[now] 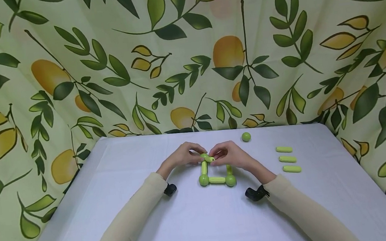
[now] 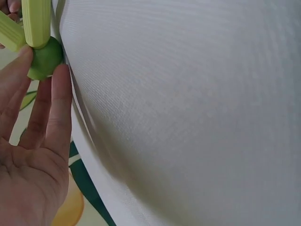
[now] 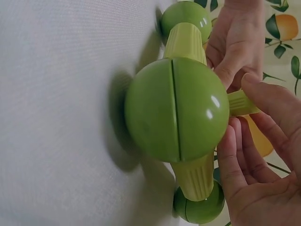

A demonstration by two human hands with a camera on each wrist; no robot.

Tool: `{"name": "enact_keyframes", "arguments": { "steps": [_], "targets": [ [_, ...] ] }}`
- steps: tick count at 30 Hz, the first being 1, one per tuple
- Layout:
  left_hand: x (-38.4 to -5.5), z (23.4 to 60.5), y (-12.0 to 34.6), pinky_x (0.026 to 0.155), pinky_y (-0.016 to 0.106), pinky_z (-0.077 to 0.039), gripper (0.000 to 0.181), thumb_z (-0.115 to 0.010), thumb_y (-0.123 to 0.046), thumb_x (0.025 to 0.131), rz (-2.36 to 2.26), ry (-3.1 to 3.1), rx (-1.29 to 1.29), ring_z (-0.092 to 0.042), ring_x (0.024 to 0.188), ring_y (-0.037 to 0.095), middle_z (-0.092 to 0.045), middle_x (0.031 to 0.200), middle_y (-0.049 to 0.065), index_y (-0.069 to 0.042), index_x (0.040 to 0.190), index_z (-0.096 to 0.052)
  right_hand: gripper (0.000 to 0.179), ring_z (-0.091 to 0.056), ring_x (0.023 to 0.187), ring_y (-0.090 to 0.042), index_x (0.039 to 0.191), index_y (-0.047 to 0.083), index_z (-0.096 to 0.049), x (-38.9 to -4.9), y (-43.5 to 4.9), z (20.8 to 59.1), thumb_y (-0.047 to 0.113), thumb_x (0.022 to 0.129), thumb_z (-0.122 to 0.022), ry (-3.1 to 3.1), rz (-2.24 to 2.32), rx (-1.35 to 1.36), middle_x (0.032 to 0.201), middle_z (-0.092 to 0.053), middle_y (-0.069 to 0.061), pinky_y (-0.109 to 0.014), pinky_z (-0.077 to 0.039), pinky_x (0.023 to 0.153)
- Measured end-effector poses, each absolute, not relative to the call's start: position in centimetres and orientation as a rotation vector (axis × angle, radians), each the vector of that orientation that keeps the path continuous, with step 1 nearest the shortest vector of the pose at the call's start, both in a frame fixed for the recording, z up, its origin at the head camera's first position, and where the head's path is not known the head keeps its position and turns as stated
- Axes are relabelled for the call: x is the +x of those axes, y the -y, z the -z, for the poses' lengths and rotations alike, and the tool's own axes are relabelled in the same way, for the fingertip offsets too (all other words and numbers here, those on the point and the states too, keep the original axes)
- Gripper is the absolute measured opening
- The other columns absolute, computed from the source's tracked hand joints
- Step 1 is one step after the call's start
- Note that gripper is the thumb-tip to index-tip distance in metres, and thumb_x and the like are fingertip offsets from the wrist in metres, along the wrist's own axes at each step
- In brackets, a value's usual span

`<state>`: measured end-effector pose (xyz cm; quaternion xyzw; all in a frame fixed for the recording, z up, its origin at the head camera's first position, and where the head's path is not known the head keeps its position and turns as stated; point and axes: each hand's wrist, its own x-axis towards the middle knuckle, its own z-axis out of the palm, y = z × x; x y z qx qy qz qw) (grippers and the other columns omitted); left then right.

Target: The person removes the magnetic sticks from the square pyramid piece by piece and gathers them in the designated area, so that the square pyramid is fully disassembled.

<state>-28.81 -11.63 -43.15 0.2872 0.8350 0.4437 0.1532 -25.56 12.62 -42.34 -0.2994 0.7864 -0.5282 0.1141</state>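
Observation:
At the far left corner of a partial square of green balls and light green ribbed rods, my left hand (image 1: 190, 154) pinches a green ball (image 2: 46, 59) between thumb and fingers. Two rods meet that ball in the left wrist view, one of them an upright-looking ribbed rod (image 2: 36, 21). My right hand (image 1: 231, 155) pinches a short rod (image 1: 210, 159) near its end, beside that ball. Nearer the front lie two more balls, the left corner ball (image 1: 204, 180) and the right corner ball (image 1: 230, 180), joined by a rod (image 1: 217, 180). My right hand partly covers the right-side rod (image 1: 229, 169).
A loose green ball (image 1: 245, 136) lies behind my right hand. Three loose rods (image 1: 287, 159) are lined up on the right of the white table (image 1: 197, 226). Leaf-patterned cloth (image 1: 188, 77) hangs behind and at the sides. Each wrist wears a small black camera (image 1: 256, 193).

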Motion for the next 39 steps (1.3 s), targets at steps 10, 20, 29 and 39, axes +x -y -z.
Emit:
{"name": "enact_keyframes", "arguments": {
  "steps": [10,20,29,39],
  "targets": [
    [-28.8,43.1,11.4,0.070,0.029,-0.058,0.025,-0.076,-0.002,0.092,-1.254,-2.407,0.746,-0.065,0.088,0.019,-0.071,0.114,0.008,0.000,0.117,-0.073,0.024,-0.066,0.093,-0.031,0.107,-0.002,-0.075,-25.7,-12.8,43.0,0.002,0.085,-0.083,-2.347,1.546,-0.826,0.105,-0.071,-0.013,-0.032,-0.055,0.084],
    [-28.9,43.0,11.3,0.073,0.029,-0.058,0.026,-0.077,-0.004,0.091,-1.222,-2.422,0.720,-0.065,0.097,0.022,-0.070,0.117,0.007,-0.002,0.117,-0.074,0.018,-0.067,0.088,-0.022,0.102,0.005,-0.078,-25.9,-13.1,43.3,0.004,0.085,-0.082,-2.461,1.489,-0.806,0.099,-0.073,-0.004,-0.033,-0.056,0.081],
    [-28.9,43.1,11.3,0.071,0.029,-0.058,0.026,-0.078,-0.005,0.091,-1.222,-2.428,0.712,-0.066,0.095,0.022,-0.071,0.115,0.006,-0.002,0.116,-0.074,0.018,-0.066,0.086,-0.021,0.102,0.004,-0.079,-26.1,-13.3,43.4,0.002,0.084,-0.081,-2.516,1.502,-0.801,0.098,-0.073,-0.005,-0.032,-0.056,0.079],
    [-29.0,43.1,11.4,0.070,0.030,-0.059,0.026,-0.077,0.000,0.090,-1.237,-2.414,0.735,-0.067,0.090,0.019,-0.072,0.113,0.008,0.001,0.116,-0.074,0.017,-0.064,0.081,-0.019,0.099,0.005,-0.079,-26.2,-13.5,43.0,-0.001,0.084,-0.077,-2.518,1.520,-0.881,0.094,-0.073,-0.002,-0.028,-0.054,0.072]
  ]
}}
